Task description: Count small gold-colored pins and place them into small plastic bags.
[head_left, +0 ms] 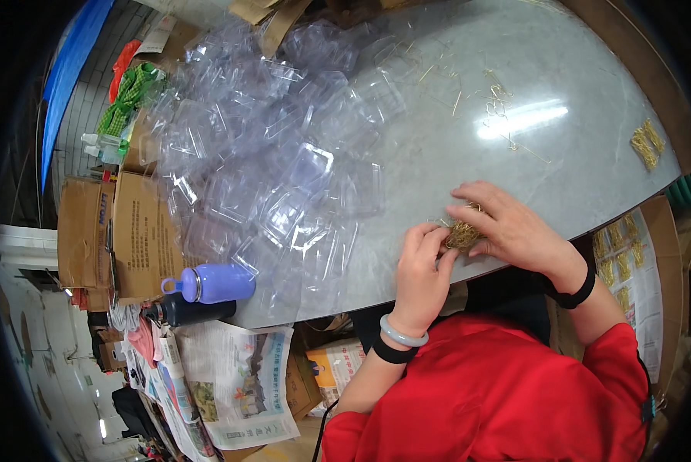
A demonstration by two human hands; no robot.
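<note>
Near the table's front edge, both hands close around a bunch of thin gold wire hooks (461, 236). My left hand (422, 266) pinches its left side between thumb and fingers. From the right, my right hand (507, 223) curves its fingers over the bunch, the thumb beneath. The fingers hide part of the bunch, so single pieces are hard to make out. Loose gold wire hooks (496, 100) lie scattered farther back on the grey table (438, 154). At the far right sit small gold bundles (647, 144).
A large heap of clear plastic packs (268, 146) covers the table's left side. A purple bottle (221, 283) and a dark bottle (195, 309) lie at the left front edge. At right, an open box (654, 292) holds gold bundles on paper. Cardboard boxes (141, 239) stand left.
</note>
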